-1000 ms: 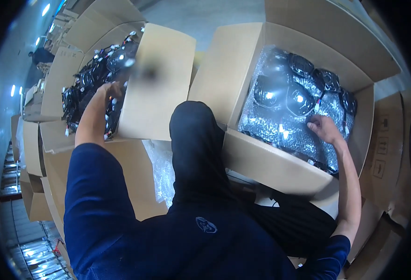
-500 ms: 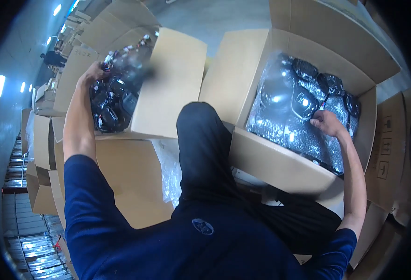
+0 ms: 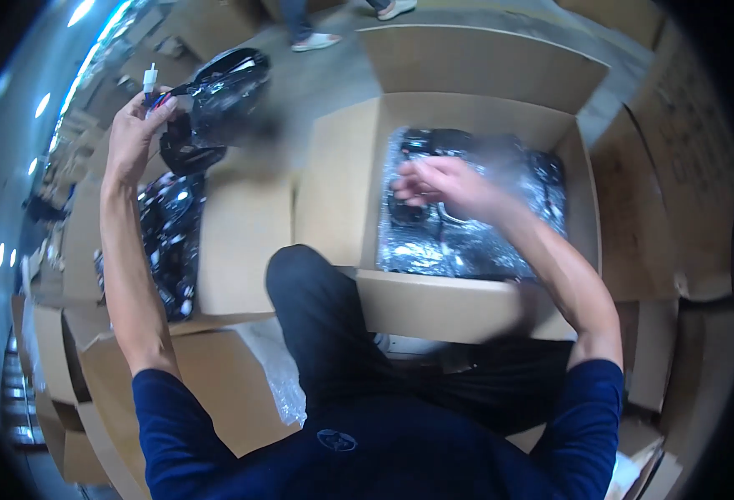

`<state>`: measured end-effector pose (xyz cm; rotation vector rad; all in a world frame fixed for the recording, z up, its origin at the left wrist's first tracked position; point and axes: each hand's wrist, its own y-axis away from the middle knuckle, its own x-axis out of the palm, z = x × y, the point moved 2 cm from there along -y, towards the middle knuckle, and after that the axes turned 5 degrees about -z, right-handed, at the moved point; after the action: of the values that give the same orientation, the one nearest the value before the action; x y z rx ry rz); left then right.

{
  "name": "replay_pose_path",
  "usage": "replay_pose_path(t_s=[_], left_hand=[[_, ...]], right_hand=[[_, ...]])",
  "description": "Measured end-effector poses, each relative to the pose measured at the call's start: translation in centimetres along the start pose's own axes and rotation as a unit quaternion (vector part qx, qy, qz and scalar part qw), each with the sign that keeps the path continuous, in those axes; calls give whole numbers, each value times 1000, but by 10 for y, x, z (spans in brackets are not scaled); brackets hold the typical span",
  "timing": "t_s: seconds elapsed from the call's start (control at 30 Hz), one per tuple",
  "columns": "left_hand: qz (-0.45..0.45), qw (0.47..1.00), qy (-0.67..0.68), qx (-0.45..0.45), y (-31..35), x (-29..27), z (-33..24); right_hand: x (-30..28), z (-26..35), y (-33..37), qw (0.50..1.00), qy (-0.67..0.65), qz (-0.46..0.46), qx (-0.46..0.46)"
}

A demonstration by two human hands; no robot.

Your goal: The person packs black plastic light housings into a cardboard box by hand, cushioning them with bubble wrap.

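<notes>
My left hand (image 3: 132, 133) is raised at the upper left and grips the wires and white plug of a glossy black part (image 3: 221, 92) that hangs from them in the air. Below it an open cardboard box (image 3: 234, 242) holds several more black parts (image 3: 167, 242). My right hand (image 3: 442, 185) hovers over the right cardboard box (image 3: 450, 304), fingers apart, above black parts wrapped in clear plastic (image 3: 467, 233); it holds nothing that I can see. My knee in dark trousers (image 3: 317, 308) lies between the two boxes.
More cardboard boxes (image 3: 684, 208) stand to the right and stacked at the lower left (image 3: 50, 350). A clear plastic bag (image 3: 279, 375) lies by my leg. Another person's feet (image 3: 317, 37) stand on the grey floor at the top.
My left hand lifted a black part by its wires out of the left box and up. My right hand came off the wrapped parts and moved left, over the box's middle.
</notes>
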<state>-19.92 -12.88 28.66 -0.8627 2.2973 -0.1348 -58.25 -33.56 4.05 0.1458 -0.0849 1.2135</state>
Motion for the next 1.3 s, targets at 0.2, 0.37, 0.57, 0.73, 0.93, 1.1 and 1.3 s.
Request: replay_pose_path(t_s=[0.2,0.37,0.57,0.73,0.93,1.1,1.3], left_hand=[[43,956,289,-37,47,227,-3],[164,905,393,-18,55,300,-10],[325,737,586,-85,57,315,3],[341,796,476,-152,87,329,-10],[389,797,376,-269,78,335,9],[366,758,479,-250,76,312,21],[294,739,549,-257,72,306,32]], right_hand=[[30,25,1,934,-355,-32,-24],[-59,49,29,905,-271,-315,-95],[-64,120,59,913,-211,-282,-204],[-127,50,46,922,-303,-230,-68],[-224,-97,67,900,-231,-297,218],[-225,-138,78,839,271,-454,127],[-155,-75,51,751,492,-439,-31]])
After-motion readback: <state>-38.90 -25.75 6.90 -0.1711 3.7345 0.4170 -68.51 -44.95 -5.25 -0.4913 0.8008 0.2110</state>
